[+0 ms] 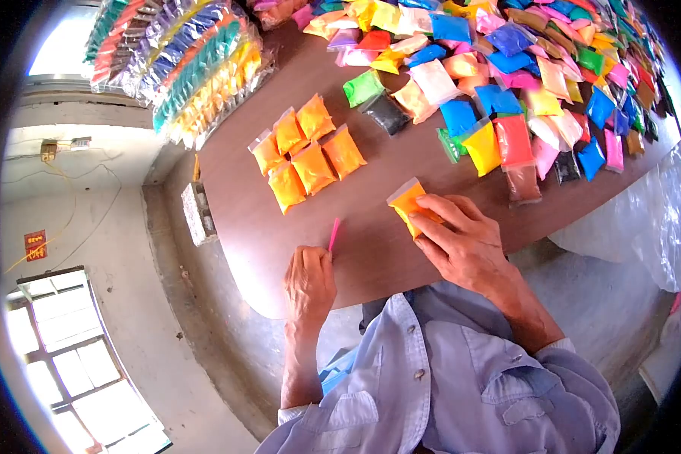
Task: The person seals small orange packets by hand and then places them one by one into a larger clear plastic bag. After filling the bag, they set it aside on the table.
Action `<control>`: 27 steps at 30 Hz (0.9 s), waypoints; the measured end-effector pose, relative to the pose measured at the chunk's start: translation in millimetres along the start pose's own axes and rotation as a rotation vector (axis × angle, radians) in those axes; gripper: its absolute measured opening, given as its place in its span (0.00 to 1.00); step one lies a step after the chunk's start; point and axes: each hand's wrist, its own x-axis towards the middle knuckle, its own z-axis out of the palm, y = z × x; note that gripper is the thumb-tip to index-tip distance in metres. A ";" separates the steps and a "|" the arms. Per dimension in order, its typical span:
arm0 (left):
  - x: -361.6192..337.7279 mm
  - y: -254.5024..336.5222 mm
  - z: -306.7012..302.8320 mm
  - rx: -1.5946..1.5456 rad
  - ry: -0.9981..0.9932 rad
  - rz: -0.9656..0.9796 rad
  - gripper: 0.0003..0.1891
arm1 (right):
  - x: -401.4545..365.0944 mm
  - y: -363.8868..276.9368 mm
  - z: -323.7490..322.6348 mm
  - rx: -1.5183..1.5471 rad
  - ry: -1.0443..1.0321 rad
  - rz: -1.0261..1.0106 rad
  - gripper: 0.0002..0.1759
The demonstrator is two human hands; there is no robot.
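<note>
My left hand (309, 280) is closed near the table's front edge, with a thin pink stick (334, 234) poking up from its fingers. The fingers of my right hand (465, 238) are closed on an orange packet (406, 199), a small clear bag with orange filling, at the table surface. Its lower part is hidden by my fingers. Ahead of my hands, several similar packets (312, 168) lie side by side in two rows.
A big heap of packets (499, 91) in many colours covers the far right of the brown table (250, 219). Large clear bags of coloured pieces (204, 83) stand at the far left. Clear plastic sheeting (635, 212) hangs at the right edge.
</note>
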 end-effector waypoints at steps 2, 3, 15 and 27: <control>0.3 -4.1 1.6 0.006 -0.018 -0.041 0.04 | -1.7 1.3 3.0 -0.019 -0.006 -0.013 0.21; 0.5 -5.7 1.8 0.012 -0.037 -0.085 0.05 | -1.6 1.0 2.7 -0.020 -0.005 -0.013 0.21; 12.4 7.9 3.2 -0.130 0.068 -0.149 0.05 | -1.4 0.6 1.1 -0.010 -0.031 -0.009 0.21; 19.2 11.8 -2.4 -0.236 -0.009 -0.166 0.04 | -3.3 1.8 0.4 0.044 0.007 0.000 0.21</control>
